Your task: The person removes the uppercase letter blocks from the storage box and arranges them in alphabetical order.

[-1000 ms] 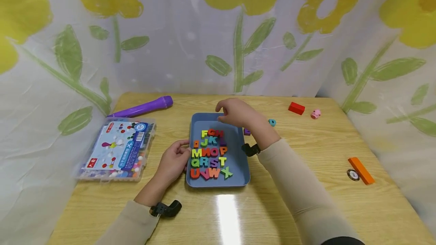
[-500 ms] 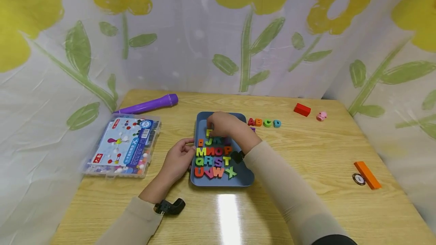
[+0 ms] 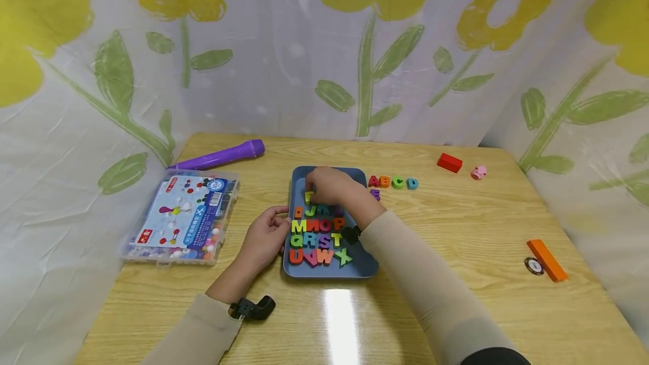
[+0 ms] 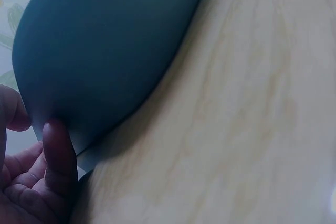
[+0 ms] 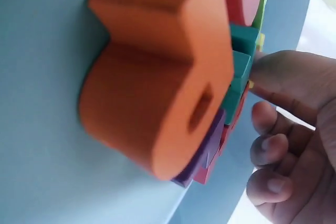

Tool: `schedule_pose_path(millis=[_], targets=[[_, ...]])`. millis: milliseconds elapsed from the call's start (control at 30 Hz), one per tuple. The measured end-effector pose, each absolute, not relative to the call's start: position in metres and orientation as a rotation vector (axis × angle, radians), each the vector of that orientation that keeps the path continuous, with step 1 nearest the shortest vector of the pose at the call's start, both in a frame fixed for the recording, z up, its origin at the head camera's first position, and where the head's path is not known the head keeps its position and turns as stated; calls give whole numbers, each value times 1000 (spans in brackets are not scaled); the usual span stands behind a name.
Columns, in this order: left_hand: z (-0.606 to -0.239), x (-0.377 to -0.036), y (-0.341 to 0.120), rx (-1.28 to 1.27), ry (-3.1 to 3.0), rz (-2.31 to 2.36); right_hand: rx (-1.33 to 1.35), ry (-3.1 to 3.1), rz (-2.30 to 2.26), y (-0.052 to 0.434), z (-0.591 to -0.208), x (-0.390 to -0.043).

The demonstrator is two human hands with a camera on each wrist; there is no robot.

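Note:
A blue tray [image 3: 362, 263] holds rows of colourful toy letters, among them a yellow M [image 3: 298, 226], a red-orange U [image 3: 296, 256] and a green X [image 3: 343, 256]. My right hand [image 3: 332, 185] reaches over the far rows and pinches the yellow letter F [image 3: 308, 197]; the red letters beside it are hidden under the hand. In the right wrist view an orange P [image 5: 173, 93] looms in front of the right hand [image 5: 299, 145]. My left hand [image 3: 263, 235] grips the tray's left rim; its thumb [image 4: 59, 150] lies against the outer wall.
Right of the tray, letters A, B, C [image 3: 398, 183] and D line up above a purple E [image 3: 374, 194]. Left stand a clear plastic case [image 3: 182, 218] and a purple toy microphone [image 3: 223, 155]. A red block [image 3: 449, 163], pink pig [image 3: 479, 172], orange block [image 3: 547, 261] and chip [image 3: 534, 266] lie right.
My right hand has come down from above the tray's far end onto the F, which shifts slightly left. The row A to D has come into view. My left hand stays at the rim.

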State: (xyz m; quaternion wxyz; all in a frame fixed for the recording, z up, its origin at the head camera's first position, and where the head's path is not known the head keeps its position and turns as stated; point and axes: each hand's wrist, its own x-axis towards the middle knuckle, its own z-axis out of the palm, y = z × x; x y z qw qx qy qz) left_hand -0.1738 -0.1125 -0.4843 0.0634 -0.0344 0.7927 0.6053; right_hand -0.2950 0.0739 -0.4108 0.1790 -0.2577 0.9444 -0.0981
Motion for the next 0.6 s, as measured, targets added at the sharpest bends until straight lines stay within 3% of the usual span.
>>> schedule_pose_path(millis=[367, 600], targets=[[-484, -174, -112, -81, 2381, 1841, -854, 2773, -548, 122, -370, -293], [-485, -175, -113, -88, 2409, 1804, -664, 2886, -625, 195, -358, -287]])
